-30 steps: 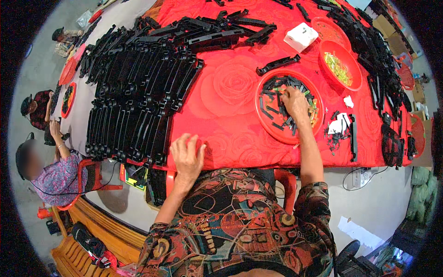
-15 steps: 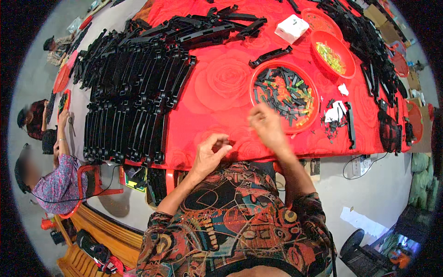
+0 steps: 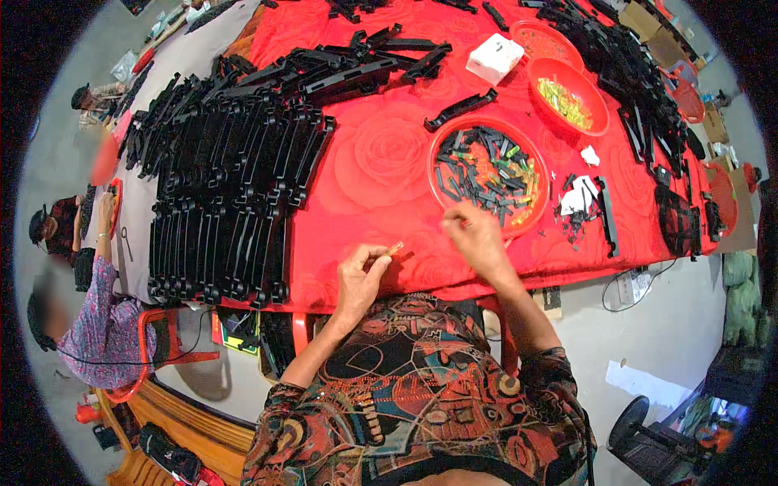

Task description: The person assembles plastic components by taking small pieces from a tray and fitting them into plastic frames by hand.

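My left hand point(image 3: 361, 275) is just above the near edge of the red cloth, pinching a small amber, see-through plastic piece point(image 3: 395, 249) between thumb and forefinger. To its right, my right hand point(image 3: 480, 241) is held by the front rim of a round red basin point(image 3: 435, 185). Its fingers are curled together; anything between them is hidden or too small to make out. In the basin lie many short black plastic strips point(image 3: 468, 188), mixed with some yellow-green and orange ones.
Long black plastic parts point(image 3: 219, 243) stand in packed rows at left, with a loose pile behind. A red bowl of yellow pieces point(image 3: 567, 101), a white box point(image 3: 494, 58) and white paper with black scraps point(image 3: 579, 198) lie at right. A co-worker point(image 3: 105, 340) sits at far left.
The amber piece now shows in my left hand's pinch, whose thumb and forefinger have come together. My right hand stays near the basin, slightly lower. The whole view has shifted a little.
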`<state>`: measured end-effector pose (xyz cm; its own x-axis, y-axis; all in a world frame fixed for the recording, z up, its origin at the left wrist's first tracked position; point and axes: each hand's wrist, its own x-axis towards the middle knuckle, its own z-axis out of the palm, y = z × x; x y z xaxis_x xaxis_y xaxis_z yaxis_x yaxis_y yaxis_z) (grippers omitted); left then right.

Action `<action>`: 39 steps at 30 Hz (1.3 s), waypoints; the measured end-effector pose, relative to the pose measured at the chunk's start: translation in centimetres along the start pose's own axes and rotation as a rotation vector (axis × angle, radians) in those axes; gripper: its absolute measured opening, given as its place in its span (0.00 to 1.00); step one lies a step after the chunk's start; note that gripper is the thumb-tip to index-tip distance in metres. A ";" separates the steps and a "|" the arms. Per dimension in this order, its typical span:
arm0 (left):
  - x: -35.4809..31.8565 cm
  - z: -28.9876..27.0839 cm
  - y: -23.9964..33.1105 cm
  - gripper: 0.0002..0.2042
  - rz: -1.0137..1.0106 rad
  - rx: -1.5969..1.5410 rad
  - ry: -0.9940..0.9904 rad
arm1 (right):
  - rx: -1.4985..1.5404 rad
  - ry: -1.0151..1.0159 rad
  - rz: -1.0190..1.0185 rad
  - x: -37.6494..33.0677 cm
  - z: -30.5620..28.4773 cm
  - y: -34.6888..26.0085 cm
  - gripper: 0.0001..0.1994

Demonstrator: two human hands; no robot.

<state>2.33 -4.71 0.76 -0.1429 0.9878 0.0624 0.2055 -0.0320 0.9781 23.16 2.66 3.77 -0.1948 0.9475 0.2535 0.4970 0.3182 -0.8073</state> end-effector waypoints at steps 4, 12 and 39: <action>1.6 -0.6 0.9 0.03 0.409 0.389 -0.051 | -0.301 0.067 -0.008 6.5 -2.8 4.1 0.07; 2.8 3.7 -2.9 0.05 0.659 0.626 -0.126 | -0.606 0.013 0.030 11.0 -0.8 6.4 0.11; 1.8 -2.2 1.4 0.05 -0.063 -0.437 -0.201 | 0.008 -0.299 -0.307 0.5 3.8 -6.7 0.06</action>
<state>0.19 -3.33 2.68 0.0569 0.9984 0.0027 -0.2294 0.0105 0.9733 16.54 0.85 7.27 -0.5700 0.7575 0.3183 0.3714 0.5831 -0.7225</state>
